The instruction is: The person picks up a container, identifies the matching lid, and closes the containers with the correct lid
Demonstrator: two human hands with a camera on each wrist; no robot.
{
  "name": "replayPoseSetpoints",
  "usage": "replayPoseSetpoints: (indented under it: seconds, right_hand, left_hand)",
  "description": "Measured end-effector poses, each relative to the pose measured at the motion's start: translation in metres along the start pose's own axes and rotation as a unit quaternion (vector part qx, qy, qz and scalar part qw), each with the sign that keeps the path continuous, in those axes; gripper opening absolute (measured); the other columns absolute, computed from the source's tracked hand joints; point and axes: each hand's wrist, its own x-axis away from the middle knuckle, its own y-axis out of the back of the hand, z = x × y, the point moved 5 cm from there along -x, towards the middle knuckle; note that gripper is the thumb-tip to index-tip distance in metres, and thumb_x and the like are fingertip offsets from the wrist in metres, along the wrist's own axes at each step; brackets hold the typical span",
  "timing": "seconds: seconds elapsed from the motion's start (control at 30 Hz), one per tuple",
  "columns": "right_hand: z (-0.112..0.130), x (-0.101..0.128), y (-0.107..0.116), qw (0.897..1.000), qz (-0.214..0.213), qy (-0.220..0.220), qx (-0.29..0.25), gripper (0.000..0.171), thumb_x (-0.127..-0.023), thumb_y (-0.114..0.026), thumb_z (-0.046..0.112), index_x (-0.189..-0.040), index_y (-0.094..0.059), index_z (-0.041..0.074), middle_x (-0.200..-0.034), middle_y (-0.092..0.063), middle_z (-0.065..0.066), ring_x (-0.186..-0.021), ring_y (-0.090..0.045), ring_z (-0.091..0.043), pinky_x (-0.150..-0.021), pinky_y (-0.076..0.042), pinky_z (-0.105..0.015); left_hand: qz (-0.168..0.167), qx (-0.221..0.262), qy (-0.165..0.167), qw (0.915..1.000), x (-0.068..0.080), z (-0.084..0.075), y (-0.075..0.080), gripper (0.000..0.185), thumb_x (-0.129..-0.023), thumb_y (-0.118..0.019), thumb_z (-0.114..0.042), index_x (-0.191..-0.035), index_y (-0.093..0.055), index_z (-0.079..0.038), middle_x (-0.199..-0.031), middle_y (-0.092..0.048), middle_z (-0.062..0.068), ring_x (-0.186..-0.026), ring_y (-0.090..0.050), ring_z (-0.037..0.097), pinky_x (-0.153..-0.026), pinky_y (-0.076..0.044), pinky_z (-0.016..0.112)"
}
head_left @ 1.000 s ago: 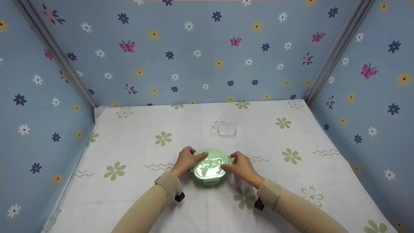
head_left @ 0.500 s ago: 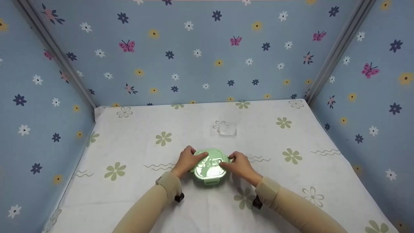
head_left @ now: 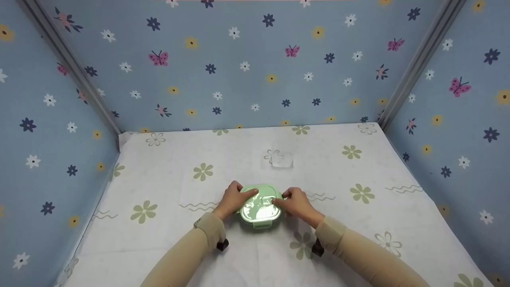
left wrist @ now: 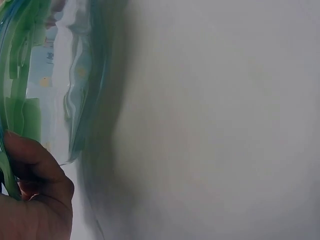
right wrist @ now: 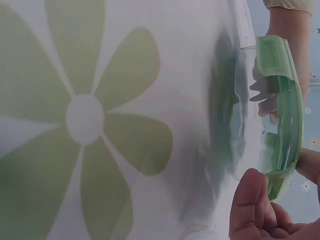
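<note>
A food container with a green snap-lock lid [head_left: 261, 211] and a clear body [right wrist: 249, 125] stands close over the white cloth in the head view. My left hand [head_left: 234, 199] grips its left side, thumb on top of the lid. In the left wrist view the bent fingers of that hand [left wrist: 40, 185] are at the lid's edge. On the opposite side my right hand [head_left: 297, 203] pinches the right edge at a side clasp [right wrist: 280, 182], its thumb lying on the lid. The front clasp [head_left: 262, 225] lies folded down against the body.
Beyond the container, a small translucent squarish piece [head_left: 282, 160] lies on the flower-printed cloth [head_left: 159, 167]. Blue patterned walls [head_left: 255, 59] close off the back and both sides. A dark wrist camera [head_left: 222, 244] sits under the left sleeve's cuff.
My right hand has moved slightly left, closer against the lid. The right clasp, which stuck out a second ago, now shows less. The left hand keeps its grip.
</note>
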Motion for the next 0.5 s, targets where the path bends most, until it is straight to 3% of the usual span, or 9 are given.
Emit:
replayPoseSetpoints:
  seconds: [0.23,0.5]
  right_hand:
    - [0.003,-0.005,0.004,1.000,0.015,-0.005,0.013,0.033,-0.089,-0.092,0.028,-0.092,-0.069,0.003,-0.080,-0.066,-0.006,-0.062,-0.065,-0.018,-0.058,-0.061,-0.035]
    - [0.005,-0.011,0.004,0.999,0.049,-0.012,0.016,0.028,-0.090,-0.090,0.023,-0.088,-0.069,0.004,-0.076,-0.064,-0.004,-0.058,-0.062,-0.015,-0.057,-0.062,-0.032]
  left_hand:
    - [0.000,-0.005,0.000,1.0000,-0.001,0.000,-0.002,0.051,-0.096,-0.080,-0.052,-0.103,-0.050,-0.010,-0.097,-0.053,0.004,-0.091,-0.052,0.020,-0.076,-0.044,0.030]
    - [-0.011,-0.005,0.003,0.9999,-0.001,0.001,-0.003,0.053,-0.095,-0.081,-0.052,-0.104,-0.049,-0.010,-0.098,-0.052,0.005,-0.093,-0.052,0.021,-0.078,-0.044,0.031]
